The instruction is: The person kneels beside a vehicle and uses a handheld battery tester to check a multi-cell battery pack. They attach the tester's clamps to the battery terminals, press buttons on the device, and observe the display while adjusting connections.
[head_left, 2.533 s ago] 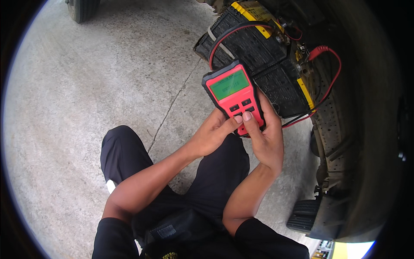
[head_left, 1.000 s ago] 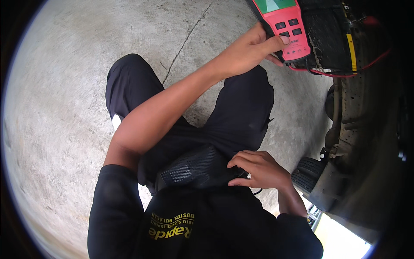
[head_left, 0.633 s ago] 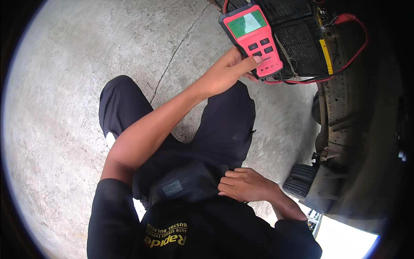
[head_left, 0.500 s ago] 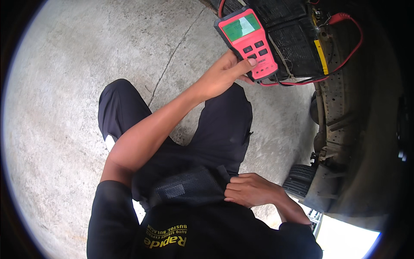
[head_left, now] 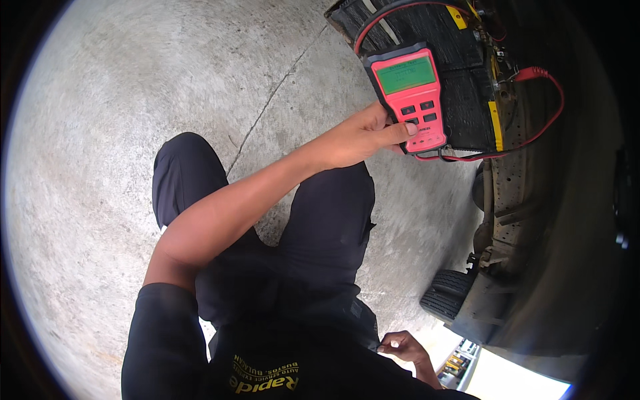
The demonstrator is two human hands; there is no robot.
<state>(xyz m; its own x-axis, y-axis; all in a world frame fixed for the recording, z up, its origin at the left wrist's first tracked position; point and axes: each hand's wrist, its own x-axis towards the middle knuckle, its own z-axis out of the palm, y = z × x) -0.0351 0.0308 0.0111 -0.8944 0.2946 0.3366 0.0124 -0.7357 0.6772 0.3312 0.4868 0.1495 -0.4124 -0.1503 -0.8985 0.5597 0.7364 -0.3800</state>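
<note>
My left hand (head_left: 363,139) grips a red and black handheld battery tester (head_left: 413,100) with a green screen. Its thumb presses on the lower buttons. The tester is held up in front of black ribbed batteries (head_left: 460,100) on the vehicle's side. Red and black leads (head_left: 460,159) run from the tester. A red clamp (head_left: 531,73) is attached beside the batteries at their right. Low at my right hip, my right hand (head_left: 402,347) is curled with its fingertips against the dark clothing; what they pinch, if anything, is hidden.
The vehicle's rusty frame rail (head_left: 510,193) runs down the right, with a tire (head_left: 448,293) lower along it. Grey concrete floor (head_left: 107,167) with a crack lies to the left and ahead. My bent knees (head_left: 327,213) are below the left forearm.
In view, the tester and my left hand have shifted right and down, and more of the batteries shows. My right hand has moved down from the waist to the hip. The screen content looks different.
</note>
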